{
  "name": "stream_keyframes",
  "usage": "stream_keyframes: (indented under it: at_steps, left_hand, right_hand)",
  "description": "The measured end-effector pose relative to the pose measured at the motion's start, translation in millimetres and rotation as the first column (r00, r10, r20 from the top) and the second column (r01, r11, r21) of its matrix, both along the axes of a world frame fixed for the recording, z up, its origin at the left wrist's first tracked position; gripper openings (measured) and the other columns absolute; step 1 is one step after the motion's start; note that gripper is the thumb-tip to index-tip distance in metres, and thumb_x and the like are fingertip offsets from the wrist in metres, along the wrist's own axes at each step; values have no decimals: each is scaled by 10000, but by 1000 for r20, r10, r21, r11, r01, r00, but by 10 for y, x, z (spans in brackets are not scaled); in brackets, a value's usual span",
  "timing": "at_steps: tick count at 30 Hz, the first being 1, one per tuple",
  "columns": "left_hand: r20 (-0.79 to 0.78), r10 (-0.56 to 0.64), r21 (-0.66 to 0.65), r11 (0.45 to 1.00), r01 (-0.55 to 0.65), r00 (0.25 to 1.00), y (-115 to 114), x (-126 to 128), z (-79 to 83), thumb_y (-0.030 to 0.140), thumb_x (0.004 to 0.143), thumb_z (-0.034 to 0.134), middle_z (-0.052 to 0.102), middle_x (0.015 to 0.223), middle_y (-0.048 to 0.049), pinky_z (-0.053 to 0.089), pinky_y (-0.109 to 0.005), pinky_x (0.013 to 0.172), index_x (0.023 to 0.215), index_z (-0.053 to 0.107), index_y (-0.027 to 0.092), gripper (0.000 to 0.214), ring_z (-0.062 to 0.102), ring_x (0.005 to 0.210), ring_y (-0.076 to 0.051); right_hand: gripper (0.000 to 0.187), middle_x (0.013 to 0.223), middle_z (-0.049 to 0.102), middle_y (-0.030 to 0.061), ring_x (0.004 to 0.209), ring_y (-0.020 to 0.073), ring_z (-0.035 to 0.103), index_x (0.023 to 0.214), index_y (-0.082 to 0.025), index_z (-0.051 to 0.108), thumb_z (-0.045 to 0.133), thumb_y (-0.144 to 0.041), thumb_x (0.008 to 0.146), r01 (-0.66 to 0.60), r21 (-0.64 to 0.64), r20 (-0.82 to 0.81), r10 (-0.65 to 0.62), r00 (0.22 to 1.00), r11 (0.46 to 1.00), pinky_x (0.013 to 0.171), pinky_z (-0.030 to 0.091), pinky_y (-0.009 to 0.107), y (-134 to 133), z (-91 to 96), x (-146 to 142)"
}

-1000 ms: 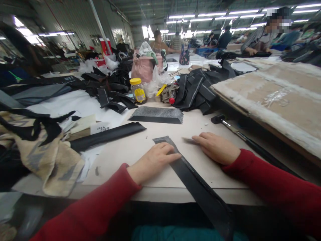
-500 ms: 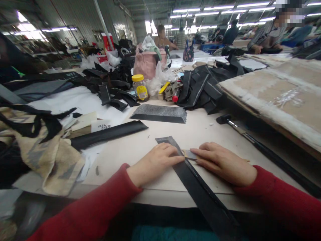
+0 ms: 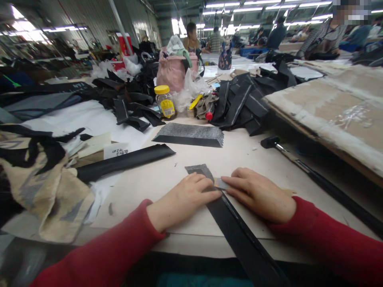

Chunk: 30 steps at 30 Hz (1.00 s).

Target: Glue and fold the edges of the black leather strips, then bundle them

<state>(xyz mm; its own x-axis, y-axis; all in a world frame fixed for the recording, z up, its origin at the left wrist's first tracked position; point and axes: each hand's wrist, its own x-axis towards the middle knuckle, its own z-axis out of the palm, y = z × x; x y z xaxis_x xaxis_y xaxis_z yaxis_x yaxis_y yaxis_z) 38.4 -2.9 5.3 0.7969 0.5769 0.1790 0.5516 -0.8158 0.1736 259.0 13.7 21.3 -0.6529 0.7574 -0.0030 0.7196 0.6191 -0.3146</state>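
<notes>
black strip (image 3: 236,231): long dark band lying on the table (image 3: 245,155); runs from its grey-faced end at 12 o'clock of the hands, down to 5 o'clock and over the near table edge.
left hand (image 3: 182,199): palm down, fingers stretched out, not clenched; fingertips press the strip's upper part flat. no grasp.
right hand (image 3: 260,193): palm down, fingers extended toward 9 o'clock, tips on a pale slip (image 3: 220,183). the thumb is hidden, so pinched or merely pressed cannot be told.
pale slip: small thin flat piece, touching the strip's right edge, just beside the left fingertips.
change: a second ago the right hand lay apart from the strip, at 3 o'clock of it, with the slip clear of the edge. it has since closed in; fingertips of both hands now nearly meet over the strip. the left hand has kept its place.
reading: judged from this, the slip has been brought to the strip's edge and is held there under pressure from both sides.
grey piece (image 3: 190,134): trapezoid panel at 12 o'clock, well apart.
black folded band (image 3: 125,161): at 10 o'clock.
hammer (image 3: 271,142): at 2 o'clock, handle trailing to 4 o'clock, untouched.
yellow-lidded jar (image 3: 164,101): far 12 o'clock, beside heaps of black offcuts (image 3: 242,103).
</notes>
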Motion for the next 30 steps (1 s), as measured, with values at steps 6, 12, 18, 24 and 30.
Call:
stream_keyframes:
  at_steps: [6,12,18,24,30]
  left_hand:
    - [-14,3,0,1000,-3,1000,0,-11,-19,167,921,349,529,1077,-71,393,-387,900,1181,502,247,312,463,1001,-201]
    - [5,3,18,1000,-3,1000,14,-5,-30,165,910,379,545,1038,-60,402,-376,894,1175,508,250,307,480,977,-187]
    - [80,8,-31,999,-5,997,8,-14,-20,138,896,397,563,1069,-55,404,-357,905,1136,538,233,294,488,1003,-182]
    - [230,324,-109,945,-307,918,180,-103,-46,172,883,435,564,1074,-62,416,-330,908,1094,540,173,236,504,1010,-179]
    - [141,418,-104,908,-407,897,377,-125,-82,185,830,525,562,1073,-54,418,-358,904,1031,588,180,211,501,1000,-193]
  right_hand:
    - [270,879,545,76,811,192,513,1085,-203,606,438,-275,887,-3,4,38,2,999,1000,741,428,334,90,26,-108]
    - [268,857,534,77,820,194,500,1062,-191,612,414,-264,895,13,52,69,-16,997,999,742,415,325,162,31,-228]
    - [249,859,539,77,825,189,504,1024,-183,620,428,-273,892,24,70,64,-28,998,997,748,405,312,201,-3,-264]
    - [260,858,548,78,817,187,511,1039,-182,620,428,-284,896,15,99,36,-19,999,995,752,403,307,185,-43,-243]
    - [280,857,551,83,818,186,511,1054,-184,617,408,-298,907,26,96,7,-26,1000,995,755,397,306,181,-84,-229]
